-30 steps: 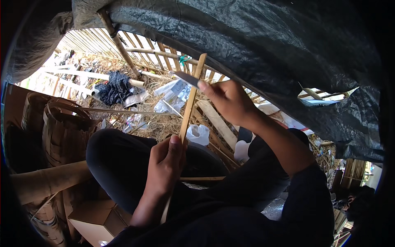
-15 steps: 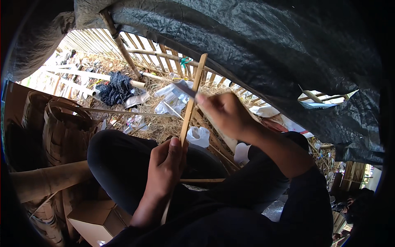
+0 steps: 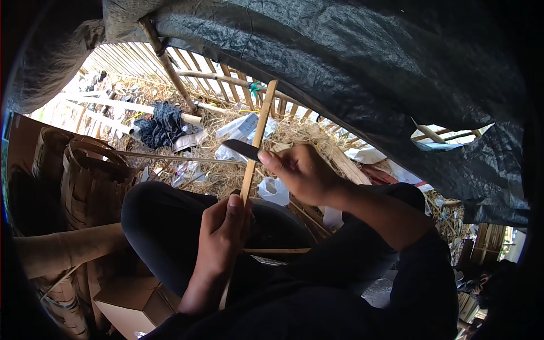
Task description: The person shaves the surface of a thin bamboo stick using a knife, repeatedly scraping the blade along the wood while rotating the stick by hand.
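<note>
A long, flat bamboo strip [image 3: 259, 130] slants up and away from my lap. My left hand [image 3: 222, 229] is closed round its lower part, thumb laid along the top. In my right hand [image 3: 303, 173] is a knife [image 3: 241, 149] with a dark blade, its handle hidden by my fingers. The blade points left and lies across the strip, above my left hand. Below that hand, the strip's lower end runs down beside my left wrist.
Woven bamboo baskets [image 3: 90, 181] and a thick bamboo pole [image 3: 71, 246] stand at my left, above a cardboard box [image 3: 127, 300]. A dark tarpaulin [image 3: 362, 68] hangs ahead and right. Straw, plastic bags [image 3: 273, 191] and a dark cloth [image 3: 164, 124] litter the ground before a bamboo fence [image 3: 226, 79].
My right hand has drawn the knife down along the strip, closer to my left hand. The strip's upper end has shifted slightly left and down.
</note>
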`<state>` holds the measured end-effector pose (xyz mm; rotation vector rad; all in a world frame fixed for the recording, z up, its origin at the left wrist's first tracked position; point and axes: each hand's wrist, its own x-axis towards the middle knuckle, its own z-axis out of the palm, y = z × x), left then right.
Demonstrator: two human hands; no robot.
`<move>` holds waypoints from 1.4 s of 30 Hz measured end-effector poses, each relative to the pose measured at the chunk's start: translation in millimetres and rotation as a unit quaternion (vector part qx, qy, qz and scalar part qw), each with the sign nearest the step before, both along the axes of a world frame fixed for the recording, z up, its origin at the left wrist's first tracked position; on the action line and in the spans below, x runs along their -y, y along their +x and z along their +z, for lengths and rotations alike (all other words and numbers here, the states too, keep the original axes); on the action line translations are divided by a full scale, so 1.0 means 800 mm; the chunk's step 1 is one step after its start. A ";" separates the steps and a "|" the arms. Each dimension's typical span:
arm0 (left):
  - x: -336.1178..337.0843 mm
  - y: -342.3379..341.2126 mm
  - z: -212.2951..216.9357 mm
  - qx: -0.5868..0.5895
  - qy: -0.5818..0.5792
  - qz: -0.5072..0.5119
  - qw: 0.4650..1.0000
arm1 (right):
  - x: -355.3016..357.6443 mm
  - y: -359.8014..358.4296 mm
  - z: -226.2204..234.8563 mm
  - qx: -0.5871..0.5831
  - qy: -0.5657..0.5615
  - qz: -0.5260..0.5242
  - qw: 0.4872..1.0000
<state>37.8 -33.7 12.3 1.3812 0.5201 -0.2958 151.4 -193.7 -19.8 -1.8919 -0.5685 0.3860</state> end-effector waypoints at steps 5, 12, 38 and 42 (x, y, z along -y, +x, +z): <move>0.000 0.000 0.003 -0.009 0.028 -0.009 1.000 | -0.003 0.001 0.003 0.011 -0.029 -0.024 0.999; 0.003 0.004 -0.002 -0.002 0.025 -0.016 1.000 | -0.003 -0.013 -0.004 0.059 0.014 0.057 0.997; 0.004 0.009 0.004 -0.023 0.009 -0.005 1.000 | 0.002 0.006 -0.006 0.019 -0.027 0.041 0.999; -0.003 0.000 0.002 -0.029 -0.003 0.013 0.999 | -0.001 0.020 0.006 -0.027 -0.056 -0.019 0.998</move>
